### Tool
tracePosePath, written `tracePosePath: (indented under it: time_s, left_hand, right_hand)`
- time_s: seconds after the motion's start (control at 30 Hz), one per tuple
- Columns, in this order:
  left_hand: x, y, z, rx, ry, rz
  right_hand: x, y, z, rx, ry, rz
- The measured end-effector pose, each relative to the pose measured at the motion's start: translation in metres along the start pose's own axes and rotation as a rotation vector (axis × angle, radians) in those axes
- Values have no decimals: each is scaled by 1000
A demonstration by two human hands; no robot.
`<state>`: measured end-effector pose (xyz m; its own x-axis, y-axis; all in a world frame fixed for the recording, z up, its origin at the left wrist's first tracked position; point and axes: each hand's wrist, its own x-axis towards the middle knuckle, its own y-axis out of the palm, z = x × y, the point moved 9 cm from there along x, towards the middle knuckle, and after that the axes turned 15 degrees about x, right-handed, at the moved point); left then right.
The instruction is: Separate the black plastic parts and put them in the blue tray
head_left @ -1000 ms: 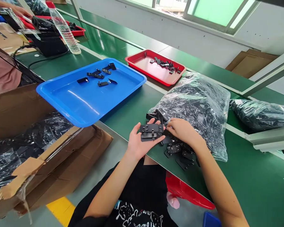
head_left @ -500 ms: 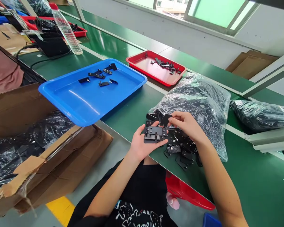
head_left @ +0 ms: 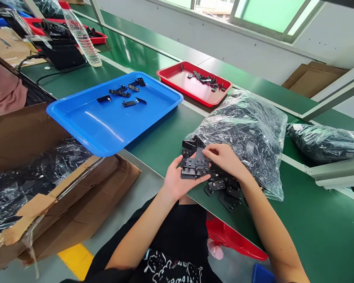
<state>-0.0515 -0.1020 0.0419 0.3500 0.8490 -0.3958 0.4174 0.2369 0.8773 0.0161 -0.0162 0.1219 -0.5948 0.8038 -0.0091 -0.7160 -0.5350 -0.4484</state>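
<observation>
"Step in hand, left to right?"

"Gathering, I'd judge. Beside the blue tray (head_left: 106, 125), the left hand (head_left: 174, 184) lies palm up, fingers spread under stacked black parts (head_left: 190, 171); a black plate (head_left: 200, 156) is pinched in the right hand's (head_left: 224, 158) fingers, perhaps touching the stack."

"Next move?"

"Calls for a level palm and gentle release, near the pile (head_left: 217, 185) on the worktop (head_left: 315, 220)."

Black short-sleeved shirt (head_left: 184, 232); white line-drawn print (head_left: 172, 269) with lettering, touch of blue.
</observation>
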Motion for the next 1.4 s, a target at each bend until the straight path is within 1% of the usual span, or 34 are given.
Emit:
tracePosePath:
  time_s: [0.13, 0.43, 0.73, 0.97, 1.17, 1.4]
  left_hand:
    - [-1, -4, -1, -5, -2, -44]
    - [0, -8, -4, -17, -1, -71]
    - [1, -13, -3, -30, -15, -87]
    - [1, -15, -4, -48, -17, -107]
    - [3, -19, -2, -57, -30, -117]
    - [3, -21, -1, -52, -30, -132]
  right_hand:
    - [1, 6, -4, 38, 1, 25]
    - [2, 10, -5, 47, -6, 18]
    - [2, 16, -3, -52, -34, 64]
    - [2, 23, -1, -189, -81, 111]
    - [1, 26, -1, -214, -61, 123]
    - [0, 29, 0, -210, -71, 133]
